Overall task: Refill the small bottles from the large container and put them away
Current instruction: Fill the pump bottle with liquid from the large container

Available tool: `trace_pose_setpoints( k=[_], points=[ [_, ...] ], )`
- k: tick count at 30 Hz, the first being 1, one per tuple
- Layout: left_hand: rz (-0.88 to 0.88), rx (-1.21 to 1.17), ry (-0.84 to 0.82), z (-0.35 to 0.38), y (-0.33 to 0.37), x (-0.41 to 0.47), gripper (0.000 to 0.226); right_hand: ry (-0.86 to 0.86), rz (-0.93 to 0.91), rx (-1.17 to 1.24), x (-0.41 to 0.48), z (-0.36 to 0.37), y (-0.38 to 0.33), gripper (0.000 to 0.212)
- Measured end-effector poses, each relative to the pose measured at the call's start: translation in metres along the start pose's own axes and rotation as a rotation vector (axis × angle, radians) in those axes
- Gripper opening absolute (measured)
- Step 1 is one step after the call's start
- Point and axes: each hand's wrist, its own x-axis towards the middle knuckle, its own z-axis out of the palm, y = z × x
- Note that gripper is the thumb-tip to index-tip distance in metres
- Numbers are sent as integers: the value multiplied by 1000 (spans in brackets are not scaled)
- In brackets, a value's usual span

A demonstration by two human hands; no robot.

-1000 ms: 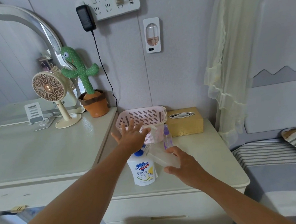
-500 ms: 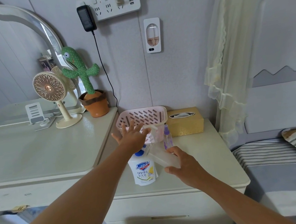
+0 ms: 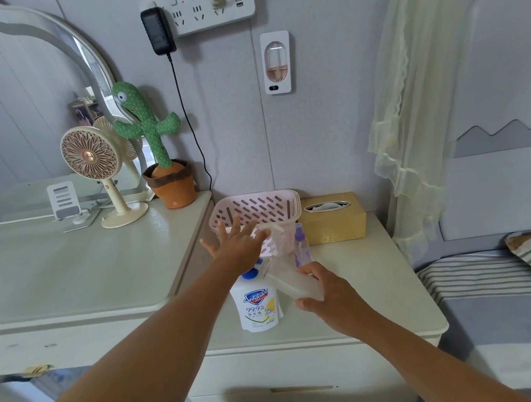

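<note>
A large white soap container (image 3: 259,308) with a blue pump top stands near the front of the nightstand (image 3: 379,287). My left hand (image 3: 237,244) lies flat on its pump, fingers spread. My right hand (image 3: 328,292) grips a small clear bottle (image 3: 293,280), tilted so its mouth points at the pump. Just behind stand a clear pump bottle (image 3: 278,241) and a small purple spray bottle (image 3: 301,249). A pink slotted basket (image 3: 258,208) sits behind them against the wall.
A gold tissue box (image 3: 334,220) is right of the basket. On the dresser (image 3: 70,271) to the left stand a desk fan (image 3: 92,165), a cactus toy (image 3: 155,146) and a phone stand (image 3: 66,200). A bed (image 3: 509,290) lies to the right.
</note>
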Motion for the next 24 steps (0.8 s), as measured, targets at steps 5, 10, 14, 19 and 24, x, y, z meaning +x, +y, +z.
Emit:
trace_pose_setpoints(
  k=[5,10,14,19,24],
  points=[
    [23,29,34,-12,1,4,62,12,-19,11,1,-3,-6,47],
    [32,21,52,-10,-1,6,62,8,-19,21,2,-2,-7,45],
    [10,4,18,-2,-1,4,58,1,-3,11,2,0,-2,46],
    [8,10,25,-2,-2,5,59,3,1,9,1,0,-2,48],
    [20,41,55,-9,-2,10,62,4,-10,15,2,-3,-8,49]
  ],
)
